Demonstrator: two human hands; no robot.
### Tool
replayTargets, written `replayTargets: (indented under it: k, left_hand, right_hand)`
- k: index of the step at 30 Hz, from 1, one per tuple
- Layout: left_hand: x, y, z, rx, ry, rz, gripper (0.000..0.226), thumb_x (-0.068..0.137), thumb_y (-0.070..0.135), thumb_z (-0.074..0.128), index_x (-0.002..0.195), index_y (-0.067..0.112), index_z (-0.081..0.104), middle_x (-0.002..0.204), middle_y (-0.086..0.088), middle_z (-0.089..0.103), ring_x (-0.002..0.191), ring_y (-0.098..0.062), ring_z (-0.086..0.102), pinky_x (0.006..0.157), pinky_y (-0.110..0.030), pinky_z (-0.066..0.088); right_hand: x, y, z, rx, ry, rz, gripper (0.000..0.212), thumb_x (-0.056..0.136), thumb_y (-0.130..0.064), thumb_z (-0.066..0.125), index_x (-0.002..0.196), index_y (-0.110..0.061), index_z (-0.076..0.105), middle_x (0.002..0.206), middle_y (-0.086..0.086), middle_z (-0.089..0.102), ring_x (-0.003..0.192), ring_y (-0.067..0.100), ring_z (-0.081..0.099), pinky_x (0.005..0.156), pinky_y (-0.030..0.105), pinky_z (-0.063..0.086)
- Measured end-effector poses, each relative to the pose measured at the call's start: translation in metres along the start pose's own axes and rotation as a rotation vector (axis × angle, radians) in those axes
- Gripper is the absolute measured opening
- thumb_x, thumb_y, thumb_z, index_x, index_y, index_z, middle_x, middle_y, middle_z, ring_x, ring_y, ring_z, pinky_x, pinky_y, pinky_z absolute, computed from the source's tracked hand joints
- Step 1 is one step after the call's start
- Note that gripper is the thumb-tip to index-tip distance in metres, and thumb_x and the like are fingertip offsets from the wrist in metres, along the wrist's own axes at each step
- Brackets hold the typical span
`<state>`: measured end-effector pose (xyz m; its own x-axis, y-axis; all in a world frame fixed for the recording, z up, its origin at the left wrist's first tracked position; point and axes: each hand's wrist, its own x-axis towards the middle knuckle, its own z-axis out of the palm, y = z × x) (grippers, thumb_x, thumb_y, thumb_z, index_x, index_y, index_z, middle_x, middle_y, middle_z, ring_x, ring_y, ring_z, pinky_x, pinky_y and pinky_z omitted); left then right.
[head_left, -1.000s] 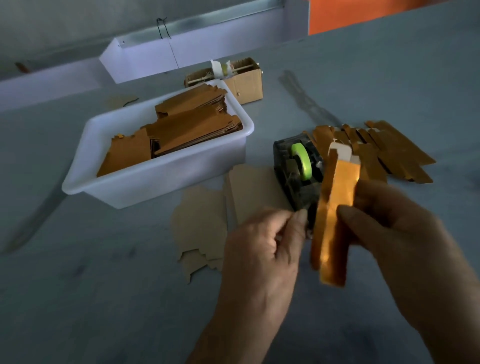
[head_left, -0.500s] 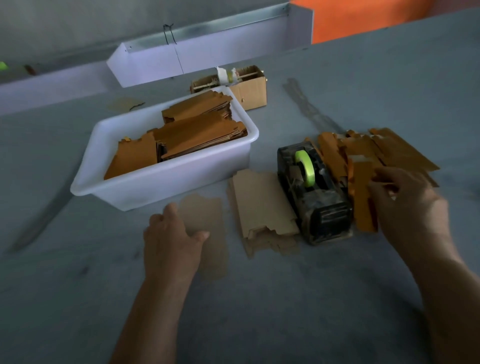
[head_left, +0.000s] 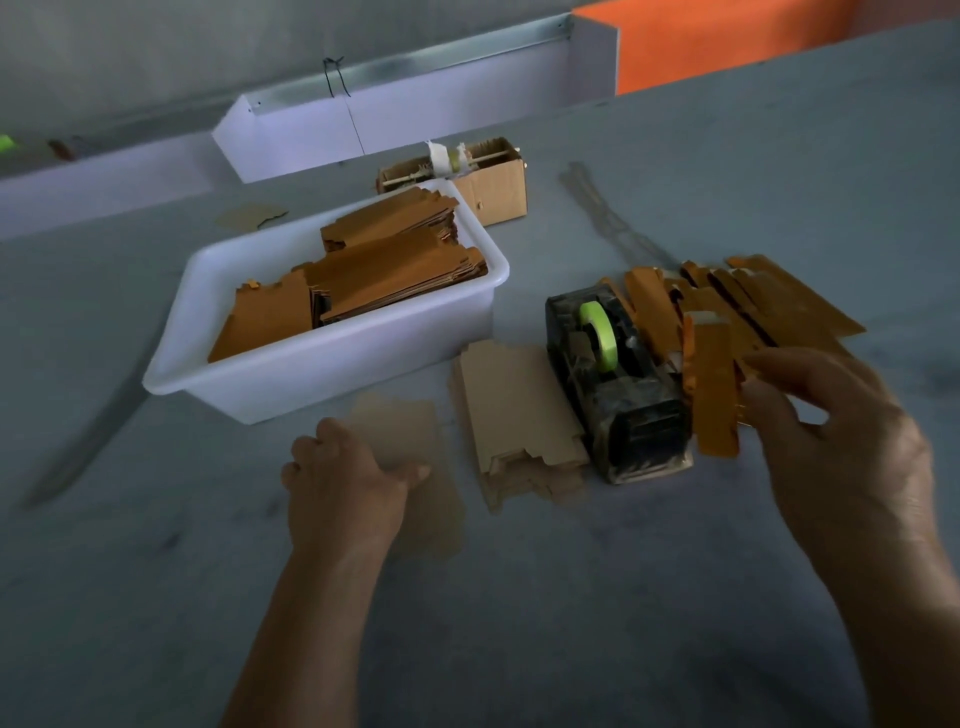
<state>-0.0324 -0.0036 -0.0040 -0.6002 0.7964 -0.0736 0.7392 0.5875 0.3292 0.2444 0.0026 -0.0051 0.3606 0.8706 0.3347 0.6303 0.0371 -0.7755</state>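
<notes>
My left hand (head_left: 348, 483) lies on the left part of a flat brown cardboard blank (head_left: 415, 447) on the grey table, thumb across it and fingers curled at its edge; the blank looks blurred. My right hand (head_left: 841, 441) hovers with fingers spread and holds nothing, just right of a folded gold carton (head_left: 714, 389). That carton lies beside a black tape dispenser (head_left: 623, 405) with a green tape roll (head_left: 600, 332). A small stack of brown blanks (head_left: 519, 415) sits between my hands, left of the dispenser.
A white plastic tub (head_left: 332, 369) with several gold-faced card blanks (head_left: 395, 275) stands at the left. A pile of folded gold cartons (head_left: 763, 301) lies behind the dispenser. A small cardboard box (head_left: 493, 182) and a white channel (head_left: 363, 130) are at the back.
Both hands held the gold carton at the dispenser a second ago. The right hand laid it by the pile and let go; the left hand moved left onto a loose blank.
</notes>
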Motion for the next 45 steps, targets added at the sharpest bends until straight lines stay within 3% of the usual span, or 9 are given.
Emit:
replayTargets:
  k: [4, 9, 13, 16, 20, 24, 28, 33, 45]
  left_hand:
    - [0.009, -0.002, -0.004, -0.215, -0.126, -0.027, 0.069, 0.067, 0.035, 0.086, 0.118, 0.004, 0.051, 0.119, -0.015, 0.058, 0.108, -0.034, 0.057, 0.085, -0.039, 0.049]
    - [0.003, -0.007, 0.0, -0.177, 0.075, 0.071, 0.04, 0.076, 0.036, 0.077, 0.099, 0.006, 0.061, 0.102, -0.015, 0.061, 0.09, -0.034, 0.059, 0.073, -0.038, 0.048]
    - [-0.001, -0.01, -0.013, -0.393, 0.143, 0.161, 0.027, 0.082, 0.031, 0.071, 0.079, 0.004, 0.067, 0.082, -0.013, 0.065, 0.077, -0.029, 0.06, 0.065, -0.037, 0.044]
    - [-0.013, -0.005, -0.036, -0.873, -0.104, 0.109, 0.015, 0.074, 0.028, 0.076, 0.08, 0.014, 0.073, 0.078, 0.0, 0.073, 0.074, -0.02, 0.066, 0.065, -0.031, 0.047]
    - [-0.033, 0.0, -0.051, -1.242, -0.467, 0.108, 0.034, 0.061, 0.022, 0.072, 0.093, 0.011, 0.075, 0.095, -0.006, 0.076, 0.082, -0.017, 0.073, 0.059, -0.025, 0.055]
    - [-0.045, 0.0, -0.049, -1.255, -0.6, 0.137, 0.039, 0.063, 0.009, 0.074, 0.102, 0.005, 0.073, 0.101, -0.017, 0.073, 0.085, -0.027, 0.072, 0.066, -0.031, 0.059]
    - [-0.06, 0.009, -0.039, -1.277, -0.709, 0.16, 0.045, 0.053, -0.001, 0.078, 0.097, -0.001, 0.072, 0.098, -0.024, 0.072, 0.078, -0.026, 0.07, 0.064, -0.029, 0.058]
    - [-0.07, 0.02, -0.025, -1.179, -0.668, 0.205, 0.032, 0.064, 0.016, 0.074, 0.096, 0.013, 0.074, 0.094, -0.015, 0.075, 0.084, -0.029, 0.071, 0.076, -0.042, 0.056]
    - [-0.074, 0.032, -0.018, -1.109, -0.502, 0.199, 0.039, 0.058, 0.026, 0.083, 0.095, 0.018, 0.074, 0.088, -0.005, 0.076, 0.084, -0.023, 0.073, 0.08, -0.041, 0.055]
  right_hand:
    - [-0.003, -0.009, -0.005, 0.066, 0.009, -0.026, 0.016, 0.089, -0.022, 0.055, 0.097, -0.035, 0.06, 0.109, -0.013, 0.051, 0.092, 0.005, 0.048, 0.065, 0.008, 0.029]
    - [-0.008, -0.009, -0.007, 0.11, 0.009, -0.03, 0.017, 0.09, -0.018, 0.056, 0.099, -0.03, 0.063, 0.108, -0.012, 0.054, 0.094, 0.005, 0.052, 0.067, 0.009, 0.034]
    - [-0.014, -0.014, -0.01, 0.177, 0.004, -0.037, 0.02, 0.09, -0.019, 0.055, 0.095, -0.037, 0.061, 0.109, -0.008, 0.06, 0.094, 0.008, 0.058, 0.071, 0.014, 0.04]
    - [-0.02, -0.029, -0.012, 0.278, -0.017, -0.03, 0.025, 0.089, -0.022, 0.054, 0.085, -0.046, 0.058, 0.097, -0.013, 0.063, 0.087, 0.007, 0.064, 0.069, 0.018, 0.048]
    - [-0.037, -0.051, -0.011, 0.426, -0.096, -0.002, 0.017, 0.086, -0.026, 0.054, 0.093, -0.038, 0.065, 0.083, -0.014, 0.069, 0.074, -0.001, 0.066, 0.059, 0.006, 0.049]
    - [-0.061, -0.066, -0.005, 0.501, -0.394, 0.07, 0.042, 0.072, -0.055, 0.046, 0.105, -0.033, 0.061, 0.09, -0.021, 0.068, 0.076, -0.001, 0.067, 0.062, 0.021, 0.057]
    - [-0.069, -0.067, 0.008, 0.587, -0.604, 0.216, 0.052, 0.061, -0.058, 0.054, 0.105, -0.032, 0.06, 0.086, -0.023, 0.069, 0.077, -0.001, 0.067, 0.062, 0.022, 0.057]
    - [-0.066, -0.063, 0.016, 0.737, -0.584, 0.369, 0.008, 0.078, -0.015, 0.066, 0.08, -0.022, 0.069, 0.067, -0.005, 0.07, 0.061, 0.004, 0.063, 0.056, 0.024, 0.053]
    - [-0.065, -0.057, 0.022, 0.822, -0.493, 0.347, 0.02, 0.059, -0.034, 0.064, 0.075, -0.025, 0.071, 0.067, 0.004, 0.069, 0.059, 0.007, 0.059, 0.054, 0.026, 0.051]
